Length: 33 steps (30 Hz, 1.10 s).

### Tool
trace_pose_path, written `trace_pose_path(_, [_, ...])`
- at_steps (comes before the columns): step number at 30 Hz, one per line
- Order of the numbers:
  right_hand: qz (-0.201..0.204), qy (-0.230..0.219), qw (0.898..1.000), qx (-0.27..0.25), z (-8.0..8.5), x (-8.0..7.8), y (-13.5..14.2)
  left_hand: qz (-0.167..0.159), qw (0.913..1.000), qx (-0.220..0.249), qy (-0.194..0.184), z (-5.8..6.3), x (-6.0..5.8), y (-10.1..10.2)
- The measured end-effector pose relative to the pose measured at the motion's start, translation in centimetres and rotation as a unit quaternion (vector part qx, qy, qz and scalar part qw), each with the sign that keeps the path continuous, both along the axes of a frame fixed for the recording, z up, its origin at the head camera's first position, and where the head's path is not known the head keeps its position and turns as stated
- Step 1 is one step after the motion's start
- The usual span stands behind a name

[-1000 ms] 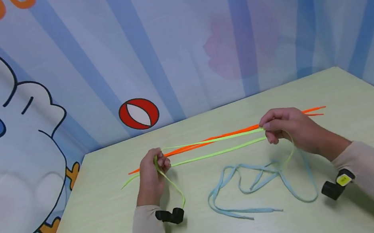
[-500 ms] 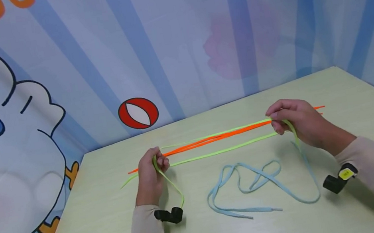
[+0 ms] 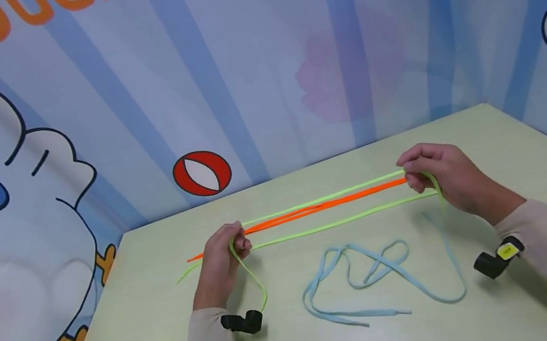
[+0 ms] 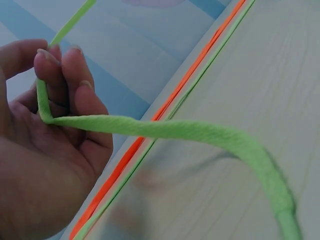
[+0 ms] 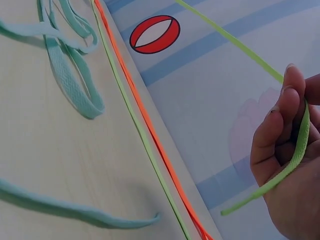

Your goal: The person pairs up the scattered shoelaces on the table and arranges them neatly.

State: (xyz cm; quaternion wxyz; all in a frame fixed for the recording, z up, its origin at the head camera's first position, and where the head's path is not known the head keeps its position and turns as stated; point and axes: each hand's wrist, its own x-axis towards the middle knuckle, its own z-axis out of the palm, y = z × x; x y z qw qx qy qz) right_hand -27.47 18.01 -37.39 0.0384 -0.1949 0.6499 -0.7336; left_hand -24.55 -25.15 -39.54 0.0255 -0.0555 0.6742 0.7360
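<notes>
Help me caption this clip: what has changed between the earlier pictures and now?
The right hand moved rightward and slightly up in the head view, farther from the left hand. The held green lace, which ran across the orange laces, now shows above them. Nothing was visibly grabbed or let go. The left hand barely shifted; the orange laces, the other green lace and the light blue laces stayed put.

green lace point(image 4: 200, 132) | flat, raised — middle taut | both ends loose
</notes>
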Motion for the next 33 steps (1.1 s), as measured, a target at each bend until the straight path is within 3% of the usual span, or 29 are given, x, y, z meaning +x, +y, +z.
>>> trace_pose_path(4, [-0.013,-0.003,1.0,0.027,-0.2,-0.4,0.4,-0.009,0.9997,-0.022,-0.008,-0.2,0.1,-0.4])
trace_pose_path(10, [-0.046,0.005,0.992,0.117,-0.9,-0.6,1.6,-0.019,0.998,-0.057,-0.018,0.0,0.4,-1.2])
trace_pose_path(27, [-0.084,-0.029,0.975,0.204,-2.3,-0.2,4.3,0.045,0.9941,-0.078,-0.06,-1.0,0.9,-3.7])
trace_pose_path(33, [-0.09,-0.038,0.968,0.229,-2.8,-0.4,4.9,0.049,0.9912,-0.099,-0.072,-1.0,1.1,-4.5])
